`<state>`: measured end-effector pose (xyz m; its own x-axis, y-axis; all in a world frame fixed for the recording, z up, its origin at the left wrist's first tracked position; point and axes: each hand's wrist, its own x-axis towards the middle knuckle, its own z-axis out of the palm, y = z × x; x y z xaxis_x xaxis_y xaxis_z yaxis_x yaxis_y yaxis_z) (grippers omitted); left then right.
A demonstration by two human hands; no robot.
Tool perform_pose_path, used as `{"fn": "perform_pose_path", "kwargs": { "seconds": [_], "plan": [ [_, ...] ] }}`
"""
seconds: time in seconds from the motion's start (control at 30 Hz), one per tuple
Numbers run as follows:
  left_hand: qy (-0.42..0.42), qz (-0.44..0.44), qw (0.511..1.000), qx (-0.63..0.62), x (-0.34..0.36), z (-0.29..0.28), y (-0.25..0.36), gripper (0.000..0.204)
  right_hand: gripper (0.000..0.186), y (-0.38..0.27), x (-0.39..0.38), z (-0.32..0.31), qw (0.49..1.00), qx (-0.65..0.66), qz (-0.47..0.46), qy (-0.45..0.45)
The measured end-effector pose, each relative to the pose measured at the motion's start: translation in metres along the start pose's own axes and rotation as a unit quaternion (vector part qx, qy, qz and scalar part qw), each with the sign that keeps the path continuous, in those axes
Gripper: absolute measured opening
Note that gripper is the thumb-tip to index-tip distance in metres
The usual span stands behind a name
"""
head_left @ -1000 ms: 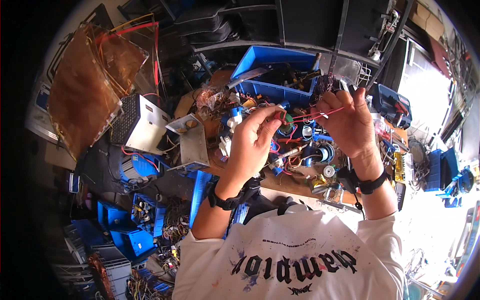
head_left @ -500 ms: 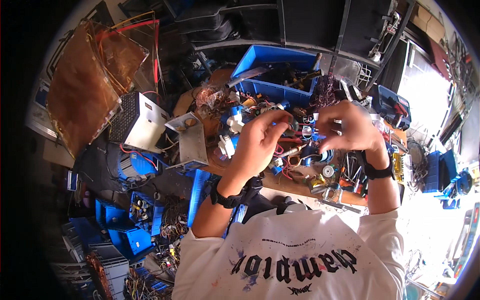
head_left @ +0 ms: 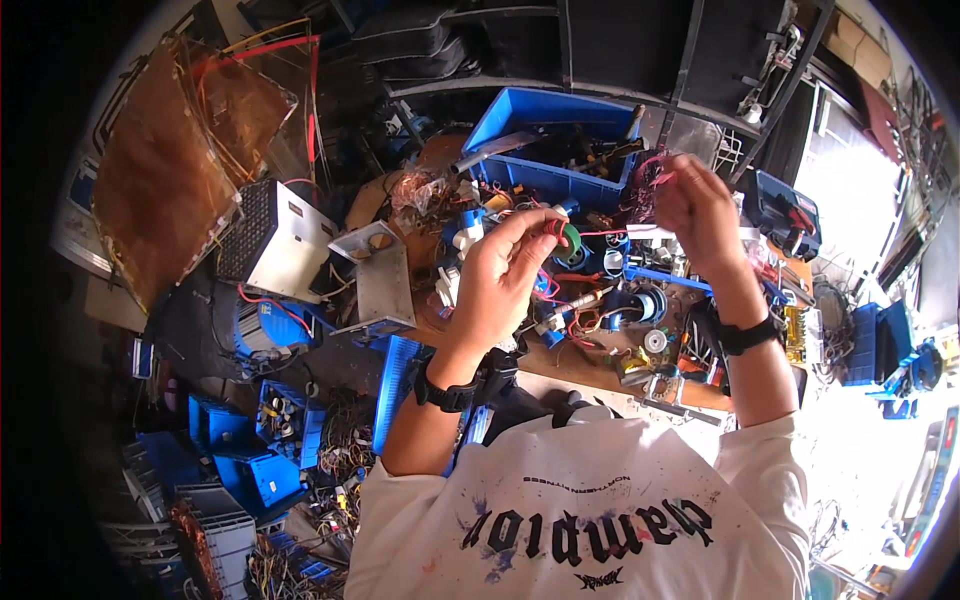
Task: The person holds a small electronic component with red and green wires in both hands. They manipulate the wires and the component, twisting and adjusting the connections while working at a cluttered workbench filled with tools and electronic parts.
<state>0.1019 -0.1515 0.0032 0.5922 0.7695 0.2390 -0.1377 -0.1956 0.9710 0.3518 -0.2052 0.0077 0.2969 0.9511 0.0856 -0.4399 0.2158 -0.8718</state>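
Observation:
My left hand (head_left: 500,275) pinches a small green ring-shaped coil (head_left: 572,240) between thumb and fingers, above the bench. Red wire shows on the coil where the fingertips press it. From there a thin red wire (head_left: 600,233) runs rightward, toward my right hand (head_left: 702,215). That hand is raised, fingers curled closed, with a bit of reddish strand at its fingertips. Below both hands lie a spool-like coil with a blue rim (head_left: 648,303), a white round part (head_left: 655,342) and tangled coloured wires.
A blue bin (head_left: 560,180) of scrap parts stands at the back of the bench. Left are a white metal box (head_left: 290,240) and a bent metal bracket (head_left: 385,285). An open toolbox (head_left: 785,212) sits at the back right. Blue crates (head_left: 265,480) and wire heaps cover the lower left.
My right hand has moved up and away, and its fingers have closed. The red wire now stretches between the hands. My left hand has shifted slightly left, and the green coil shows more clearly.

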Motion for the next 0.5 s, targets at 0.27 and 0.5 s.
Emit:
{"fn": "perform_pose_path", "kwargs": {
  "seconds": [0.27, 0.5],
  "plan": [
    [0.001, -0.013, 0.999, -0.048, 0.001, 0.001, -0.003, 0.022, 0.015, 0.013, -0.02, 0.031, 0.868, -0.425, -0.176, -0.189],
    [0.006, -0.023, 0.996, -0.085, 0.0, 0.003, 0.003, 0.023, 0.014, -0.006, -0.025, 0.045, 0.815, -0.517, -0.184, -0.185]
  ]
}}
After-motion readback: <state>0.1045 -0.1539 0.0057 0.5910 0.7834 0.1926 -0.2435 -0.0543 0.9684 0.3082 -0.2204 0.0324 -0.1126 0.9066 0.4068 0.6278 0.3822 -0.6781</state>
